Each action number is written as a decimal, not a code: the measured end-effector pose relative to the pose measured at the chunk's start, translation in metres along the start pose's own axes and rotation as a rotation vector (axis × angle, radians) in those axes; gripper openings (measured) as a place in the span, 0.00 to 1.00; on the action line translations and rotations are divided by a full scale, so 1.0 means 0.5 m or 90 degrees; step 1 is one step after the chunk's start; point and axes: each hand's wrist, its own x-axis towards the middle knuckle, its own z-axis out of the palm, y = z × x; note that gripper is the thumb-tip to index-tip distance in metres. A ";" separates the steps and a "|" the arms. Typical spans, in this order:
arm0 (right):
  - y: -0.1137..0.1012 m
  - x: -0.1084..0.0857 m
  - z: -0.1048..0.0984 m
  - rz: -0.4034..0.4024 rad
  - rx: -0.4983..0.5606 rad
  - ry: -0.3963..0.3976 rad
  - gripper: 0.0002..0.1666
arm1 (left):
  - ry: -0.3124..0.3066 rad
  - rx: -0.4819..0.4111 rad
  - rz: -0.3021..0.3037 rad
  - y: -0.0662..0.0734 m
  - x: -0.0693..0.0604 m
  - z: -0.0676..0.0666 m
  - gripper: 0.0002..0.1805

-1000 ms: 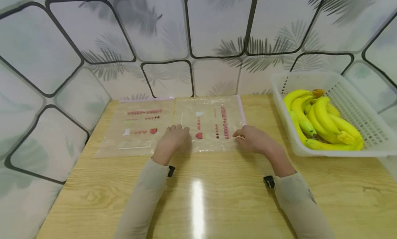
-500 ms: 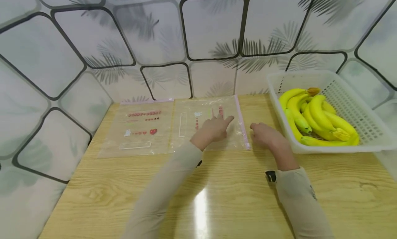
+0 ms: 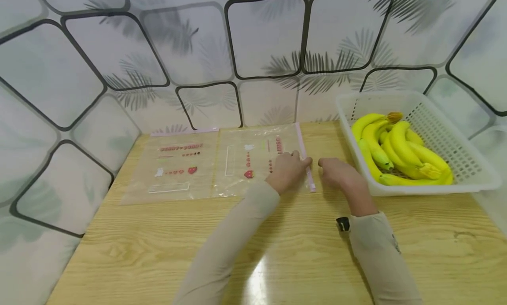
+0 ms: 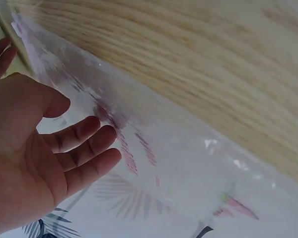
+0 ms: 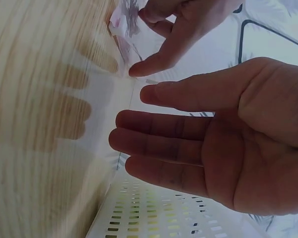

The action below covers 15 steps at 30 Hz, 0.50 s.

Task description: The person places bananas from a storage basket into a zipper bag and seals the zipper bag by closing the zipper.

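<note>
Two clear plastic zipper bags with red printing lie flat side by side on the table. My left hand (image 3: 288, 170) is over the right bag (image 3: 233, 164), near its pink zipper strip (image 3: 299, 140). In the left wrist view the thumb and loosely bent fingers (image 4: 92, 168) stand apart, with nothing held. My right hand (image 3: 341, 177) hovers just right of the strip, between bag and basket. Its fingers (image 5: 164, 146) are nearly straight and hold nothing in the right wrist view. The left bag (image 3: 174, 164) lies untouched, its pink strip along the far edge.
A white plastic basket (image 3: 439, 190) stands at the right, with several yellow bananas (image 3: 412, 146) inside. Behind the wooden table (image 3: 158, 252) rises a patterned wall covering (image 3: 269, 41) with black outlines and leaf prints.
My left hand has moved right across the right bag to its zipper strip. My right hand has left the bag's right edge and shifted right. The bags stay about where they were.
</note>
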 end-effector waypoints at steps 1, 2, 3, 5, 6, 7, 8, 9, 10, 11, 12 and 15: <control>0.000 -0.001 0.000 0.001 -0.001 0.002 0.17 | 0.007 -0.006 0.002 0.001 0.000 0.002 0.27; 0.000 -0.001 0.000 -0.001 -0.003 0.003 0.16 | 0.010 -0.013 0.002 0.001 0.001 0.004 0.26; 0.001 -0.001 0.001 -0.002 -0.003 0.003 0.16 | 0.012 -0.021 0.003 0.001 0.002 0.006 0.26; 0.001 -0.002 0.001 -0.002 -0.003 0.001 0.15 | 0.019 -0.052 0.001 -0.001 0.006 0.012 0.26; 0.002 -0.001 0.001 -0.001 -0.004 -0.002 0.15 | 0.025 -0.076 -0.002 -0.002 0.009 0.015 0.26; 0.003 0.000 0.000 0.002 -0.004 -0.005 0.15 | 0.029 -0.099 -0.005 -0.003 0.011 0.017 0.26; 0.003 0.000 0.000 0.003 -0.004 -0.010 0.16 | 0.033 -0.125 -0.009 -0.004 0.013 0.018 0.25; 0.003 0.001 -0.001 0.008 -0.001 -0.012 0.17 | 0.040 -0.156 -0.014 -0.006 0.015 0.019 0.22; 0.003 0.002 -0.002 0.009 0.003 -0.013 0.18 | 0.051 -0.192 -0.020 -0.008 0.017 0.019 0.19; 0.003 0.004 -0.003 0.010 0.005 -0.013 0.19 | 0.061 -0.223 -0.027 -0.009 0.018 0.019 0.16; 0.002 0.005 -0.004 0.009 0.010 -0.009 0.20 | 0.068 -0.255 -0.034 -0.011 0.019 0.019 0.14; 0.000 0.007 -0.006 0.002 0.027 0.008 0.21 | 0.099 -0.325 -0.056 -0.016 0.020 0.018 0.14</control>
